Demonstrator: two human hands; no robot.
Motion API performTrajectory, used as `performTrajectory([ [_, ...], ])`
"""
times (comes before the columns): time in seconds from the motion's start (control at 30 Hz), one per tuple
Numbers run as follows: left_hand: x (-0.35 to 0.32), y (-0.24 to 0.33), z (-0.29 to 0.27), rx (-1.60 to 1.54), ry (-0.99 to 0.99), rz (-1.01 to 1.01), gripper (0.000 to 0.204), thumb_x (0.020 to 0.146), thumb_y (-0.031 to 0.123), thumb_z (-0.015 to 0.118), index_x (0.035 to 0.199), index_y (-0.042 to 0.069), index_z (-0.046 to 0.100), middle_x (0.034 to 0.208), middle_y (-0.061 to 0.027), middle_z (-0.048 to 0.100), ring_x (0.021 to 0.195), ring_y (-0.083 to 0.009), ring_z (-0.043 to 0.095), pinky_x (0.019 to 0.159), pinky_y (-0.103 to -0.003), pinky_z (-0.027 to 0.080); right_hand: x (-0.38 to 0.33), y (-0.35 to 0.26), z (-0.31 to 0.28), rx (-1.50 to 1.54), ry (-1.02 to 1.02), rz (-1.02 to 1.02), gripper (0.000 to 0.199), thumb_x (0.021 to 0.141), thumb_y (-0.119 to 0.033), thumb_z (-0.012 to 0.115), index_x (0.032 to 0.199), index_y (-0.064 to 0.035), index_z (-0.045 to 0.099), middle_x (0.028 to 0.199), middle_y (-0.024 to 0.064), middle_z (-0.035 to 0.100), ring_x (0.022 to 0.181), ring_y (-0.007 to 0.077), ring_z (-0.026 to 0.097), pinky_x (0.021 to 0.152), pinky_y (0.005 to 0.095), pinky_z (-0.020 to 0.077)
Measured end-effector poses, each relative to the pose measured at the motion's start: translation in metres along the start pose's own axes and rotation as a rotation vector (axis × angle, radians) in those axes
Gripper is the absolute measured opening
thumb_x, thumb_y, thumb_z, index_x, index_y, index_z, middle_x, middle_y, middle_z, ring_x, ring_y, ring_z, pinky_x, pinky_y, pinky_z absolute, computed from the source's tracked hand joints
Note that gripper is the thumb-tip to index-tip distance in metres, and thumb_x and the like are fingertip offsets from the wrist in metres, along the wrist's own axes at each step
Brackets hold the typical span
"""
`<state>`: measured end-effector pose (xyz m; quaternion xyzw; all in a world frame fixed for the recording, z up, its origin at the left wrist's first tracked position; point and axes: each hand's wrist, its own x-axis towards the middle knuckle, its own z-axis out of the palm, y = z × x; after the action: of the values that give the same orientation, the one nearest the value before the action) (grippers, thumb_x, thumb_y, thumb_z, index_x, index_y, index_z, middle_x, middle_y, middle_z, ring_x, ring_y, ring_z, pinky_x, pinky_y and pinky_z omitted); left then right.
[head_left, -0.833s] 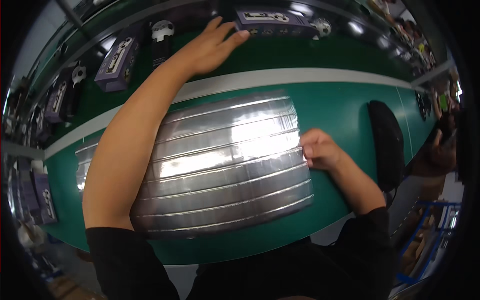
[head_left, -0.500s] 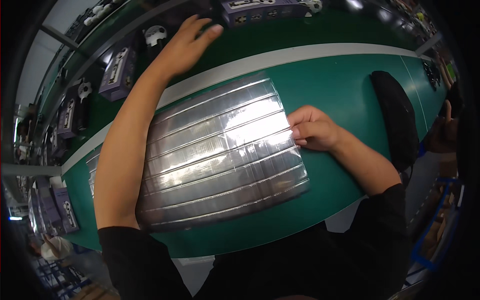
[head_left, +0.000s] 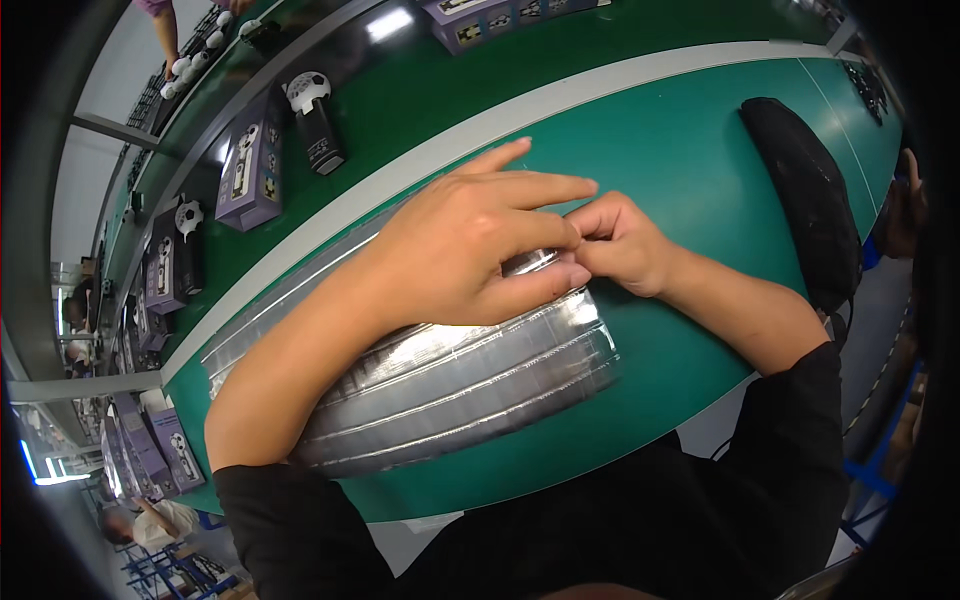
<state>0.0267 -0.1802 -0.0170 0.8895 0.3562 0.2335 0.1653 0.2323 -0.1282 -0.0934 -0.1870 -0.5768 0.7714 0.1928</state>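
A shiny, see-through plastic sheet (head_left: 450, 385) with parallel seams lies flat on the green tabletop, its length running from lower left to right. My left hand (head_left: 470, 245) reaches across the top of it, fingers spread and thumb apart, the tips close to the sheet's right edge. Just beyond that edge my right hand (head_left: 630, 250) is closed in a pinch on the sheet's edge; its fingertips are partly hidden behind my left fingers. My left hand and forearm cover much of the sheet's upper part.
Beyond a pale ledge (head_left: 540, 95), a darker green surface holds purple boxes (head_left: 250, 175) and a black box with a football-patterned piece (head_left: 312, 110). A long black pouch (head_left: 795, 185) lies at the right. More purple boxes (head_left: 175, 450) stand far left. Other people appear at the left edge.
My left hand has come down from above the far ledge to the sheet's right edge, beside my right hand. The right hand stays at that edge. The view has shifted slightly.
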Motion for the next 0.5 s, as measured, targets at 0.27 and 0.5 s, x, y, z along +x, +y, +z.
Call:
performTrajectory([
  [0.27,-0.009,0.006,0.000,-0.065,0.157,0.049,0.029,0.078,0.018,0.074,0.102,0.003,0.071,0.120,-0.0191,0.064,0.113,-0.0337,0.061,0.103,-0.047,0.042,-0.004,-0.023,-0.038,-0.206,0.049,-0.125,0.011,0.079,-0.007,0.060,0.069,-0.0032,0.062,0.066,0.0045,0.061,0.068,0.0084,0.052,0.060,0.0240,0.0393],
  [0.5,-0.023,0.033,-0.022,-0.113,0.421,0.074,0.022,0.077,0.009,0.071,0.098,0.001,0.071,0.106,-0.0178,0.067,0.101,-0.0323,0.065,0.088,-0.041,0.051,0.000,-0.047,-0.054,0.059,0.359,-0.379,0.015,0.083,-0.008,0.058,0.070,-0.0007,0.062,0.063,0.0031,0.058,0.065,0.0100,0.051,0.060,0.0250,0.0392],
])
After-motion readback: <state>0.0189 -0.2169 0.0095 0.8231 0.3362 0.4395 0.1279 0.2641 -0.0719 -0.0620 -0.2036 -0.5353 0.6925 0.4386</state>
